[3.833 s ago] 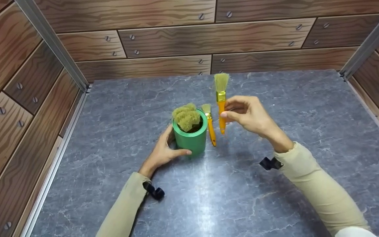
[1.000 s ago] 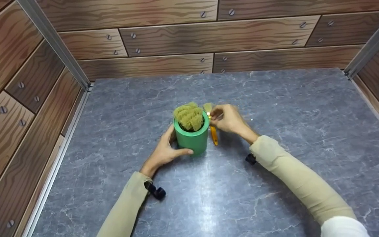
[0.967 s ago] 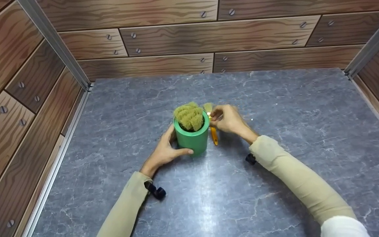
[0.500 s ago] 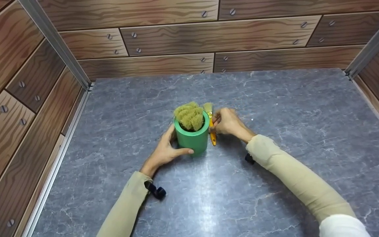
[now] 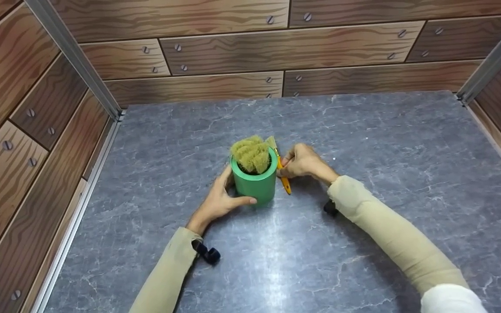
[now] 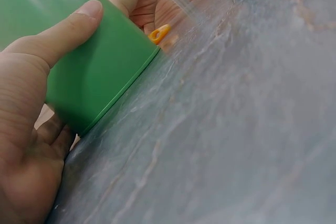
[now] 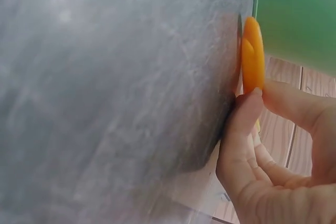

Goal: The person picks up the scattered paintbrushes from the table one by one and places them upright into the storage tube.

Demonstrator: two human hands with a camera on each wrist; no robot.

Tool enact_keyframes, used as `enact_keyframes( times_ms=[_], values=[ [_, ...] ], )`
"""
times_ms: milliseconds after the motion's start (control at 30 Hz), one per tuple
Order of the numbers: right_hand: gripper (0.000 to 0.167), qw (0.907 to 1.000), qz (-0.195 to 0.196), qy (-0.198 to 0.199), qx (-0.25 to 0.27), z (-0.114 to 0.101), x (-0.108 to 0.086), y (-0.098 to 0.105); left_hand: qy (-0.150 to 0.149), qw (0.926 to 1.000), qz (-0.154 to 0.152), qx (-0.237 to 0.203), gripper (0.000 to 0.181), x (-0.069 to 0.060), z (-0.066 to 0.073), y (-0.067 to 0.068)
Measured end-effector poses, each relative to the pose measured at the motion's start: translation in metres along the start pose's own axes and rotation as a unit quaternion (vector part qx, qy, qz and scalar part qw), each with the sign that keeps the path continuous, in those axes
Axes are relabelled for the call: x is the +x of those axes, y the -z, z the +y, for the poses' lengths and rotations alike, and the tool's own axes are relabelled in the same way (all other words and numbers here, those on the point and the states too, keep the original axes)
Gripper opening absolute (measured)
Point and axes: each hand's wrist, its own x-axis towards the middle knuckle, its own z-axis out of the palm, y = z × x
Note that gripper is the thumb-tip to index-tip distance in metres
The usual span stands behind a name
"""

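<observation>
A green cylindrical cup (image 5: 255, 189) stands upright on the table, packed with several paintbrushes whose pale bristles (image 5: 250, 154) stick up above its rim. My left hand (image 5: 216, 203) grips the cup low on its left side, thumb across the front and fingers behind. Just right of the cup, a paintbrush with an orange handle (image 5: 285, 185) lies slanted, bristles away from me. My right hand (image 5: 303, 161) pinches this handle between thumb and fingers, as the handle (image 7: 253, 59) in the right wrist view confirms. The left wrist view shows only the handle's holed end (image 6: 159, 34) beyond the cup.
The grey marbled table (image 5: 355, 234) spreads around the cup. Wood-patterned walls (image 5: 215, 52) with metal corner posts (image 5: 76, 65) enclose it at the back and sides. A few tiny white specks (image 5: 334, 158) lie right of the right hand.
Earlier my right hand held another paintbrush upright; now that one is out of the hand and the cup's bristles look fuller. The hand has slid down the lying brush, which has turned slightly.
</observation>
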Motion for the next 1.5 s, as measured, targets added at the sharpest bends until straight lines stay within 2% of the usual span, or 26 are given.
enact_keyframes(
  times_ms=[167,267,400,467,733,967,1167,1500],
  values=[
    [0.027,0.9998,-0.016,-0.001,0.015,0.002,-0.001,0.003,0.004,1.0000,0.000,0.000,0.119,0.001,-0.001,0.000],
    [0.022,0.9973,-0.037,0.002,0.064,0.004,-0.001,0.006,0.002,1.0000,0.000,-0.001,0.120,0.001,0.000,0.000],
    [0.016,0.9878,-0.059,0.001,0.144,0.004,-0.002,0.011,0.000,1.0000,0.000,0.000,0.120,0.001,0.000,0.000],
    [0.016,0.9845,-0.059,0.007,0.165,0.003,-0.003,0.014,0.001,1.0000,0.002,0.001,0.120,0.000,0.001,0.000],
    [0.021,0.9785,-0.039,0.039,0.199,-0.002,-0.008,0.024,-0.002,1.0000,0.002,0.005,0.118,-0.002,-0.002,0.000],
    [0.022,0.9806,0.014,0.087,0.175,-0.015,-0.021,0.033,0.003,0.9999,0.004,0.010,0.118,-0.002,0.000,0.000],
    [0.023,0.9717,0.039,0.127,0.195,-0.027,-0.032,0.041,0.002,0.9999,0.004,0.016,0.117,-0.002,-0.001,0.000],
    [0.022,0.9626,0.060,0.172,0.201,-0.042,-0.046,0.054,-0.001,1.0000,0.002,0.002,0.115,-0.001,0.000,0.000]
  ],
)
